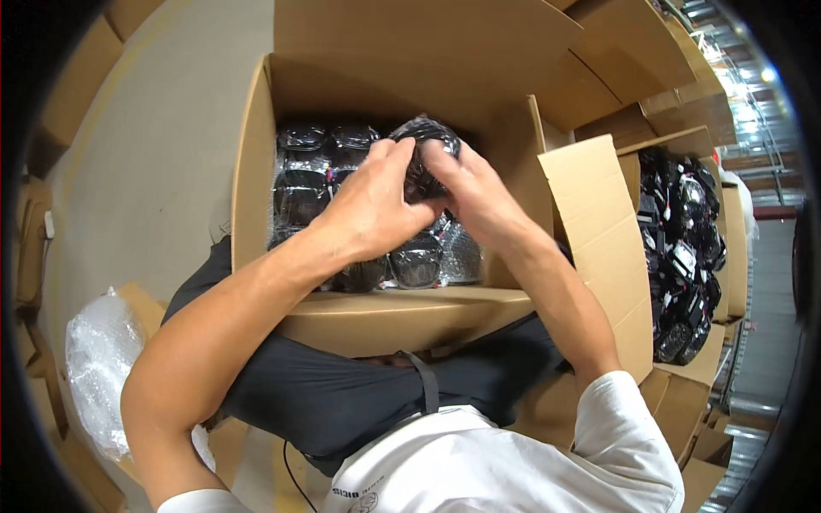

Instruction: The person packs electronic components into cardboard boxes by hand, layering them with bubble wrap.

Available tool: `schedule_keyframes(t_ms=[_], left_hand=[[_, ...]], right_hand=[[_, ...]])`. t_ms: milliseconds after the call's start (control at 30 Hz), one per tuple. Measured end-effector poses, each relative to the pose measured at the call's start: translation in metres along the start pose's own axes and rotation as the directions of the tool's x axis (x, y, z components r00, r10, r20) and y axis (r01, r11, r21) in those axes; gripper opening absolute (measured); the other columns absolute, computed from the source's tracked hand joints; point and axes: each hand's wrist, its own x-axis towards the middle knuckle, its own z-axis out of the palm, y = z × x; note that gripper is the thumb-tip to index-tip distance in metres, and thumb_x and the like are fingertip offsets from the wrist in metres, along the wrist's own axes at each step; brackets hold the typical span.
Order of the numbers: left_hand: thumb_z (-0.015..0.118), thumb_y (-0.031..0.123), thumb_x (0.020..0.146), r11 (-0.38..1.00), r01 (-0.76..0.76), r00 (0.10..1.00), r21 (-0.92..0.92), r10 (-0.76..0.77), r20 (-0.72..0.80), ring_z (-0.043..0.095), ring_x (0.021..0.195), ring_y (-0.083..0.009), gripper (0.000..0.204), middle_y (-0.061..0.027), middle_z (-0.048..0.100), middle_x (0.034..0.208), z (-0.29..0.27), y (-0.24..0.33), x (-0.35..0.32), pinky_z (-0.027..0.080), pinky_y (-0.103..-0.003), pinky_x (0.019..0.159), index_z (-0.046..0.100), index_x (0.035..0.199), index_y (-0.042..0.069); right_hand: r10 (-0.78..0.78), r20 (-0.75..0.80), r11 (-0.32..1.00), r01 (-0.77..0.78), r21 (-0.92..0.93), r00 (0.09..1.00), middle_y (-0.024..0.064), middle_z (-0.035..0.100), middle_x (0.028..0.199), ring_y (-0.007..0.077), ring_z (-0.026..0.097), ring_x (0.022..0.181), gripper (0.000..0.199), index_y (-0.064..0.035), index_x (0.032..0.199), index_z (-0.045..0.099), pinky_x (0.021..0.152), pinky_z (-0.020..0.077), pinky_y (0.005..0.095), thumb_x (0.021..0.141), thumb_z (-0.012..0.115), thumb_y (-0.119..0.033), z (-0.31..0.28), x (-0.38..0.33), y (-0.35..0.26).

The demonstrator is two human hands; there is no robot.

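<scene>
A dark round part wrapped in bubble film (425, 147) is held just above centre of the frame, gripped from both sides at once. The left hand (369, 203) is curled over its left and lower side, fingers closed around the wrap, while the right hand (475, 190) is pressed against its right side with the fingertips pinching the upper edge. The two-sided grip seems meant to keep the slippery film from sliding and the wrap from opening.

The piece is kept directly over the open cardboard box (253, 171), which fills the upper middle of the frame and is propped against the lap in dark trousers (342, 398), so that it is tilted toward the person and within easy reach. Inside it, more wrapped dark parts (301, 195) are packed tightly in rows, touching one another, apparently so that they cannot shift.

At the right of the frame a second carton (599, 231) is filled with loose black parts (684, 256), unwrapped as far as can be told. At the lower left a bundle of bubble film (98, 359) lies close by
</scene>
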Motion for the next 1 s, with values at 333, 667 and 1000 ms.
schedule_keyframes(t_ms=[333,667,1000], left_hand=[[0.067,0.026,0.091,0.997,-0.082,0.941,0.013,0.073,0.33,0.057,0.121,-0.0401,0.056,-0.028,0.057,0.13,-0.012,0.007,-0.009,0.047,-0.043,0.103,0.055,0.13,-0.012],[0.067,0.026,0.091,0.991,-0.107,0.932,0.078,0.073,0.354,0.06,0.115,-0.0401,0.05,-0.025,0.061,0.12,-0.01,-0.003,-0.013,0.048,-0.044,0.099,0.057,0.125,-0.009],[0.068,0.028,0.091,0.986,-0.098,0.974,0.135,0.067,0.217,0.057,0.12,-0.0388,0.05,-0.0235,0.059,0.126,-0.037,-0.006,-0.013,0.046,-0.043,0.103,0.057,0.126,-0.007]], right_hand=[[0.422,-0.324,0.72,-0.53,-0.447,0.847,0.0094,0.071,0.1,0.019,0.067,0.091,0.032,0.0006,0.115,0.067,0.085,0.054,0.0345,0.092,0.073,-0.02,-0.164,-0.006,0.124],[0.271,-0.185,-0.139,-0.152,-0.979,0.945,0.0282,0.061,0.128,0.0449,0.061,0.113,0.047,0.0028,0.112,0.069,0.098,0.0493,0.047,0.085,0.076,-0.036,-0.17,-0.01,0.18],[0.42,0.361,-0.205,0.475,-0.856,0.833,0.0281,0.065,0.104,0.0397,0.066,0.102,0.098,0.0183,0.118,0.05,0.088,0.0544,0.0425,0.066,0.084,-0.058,-0.176,-0.007,0.195]])
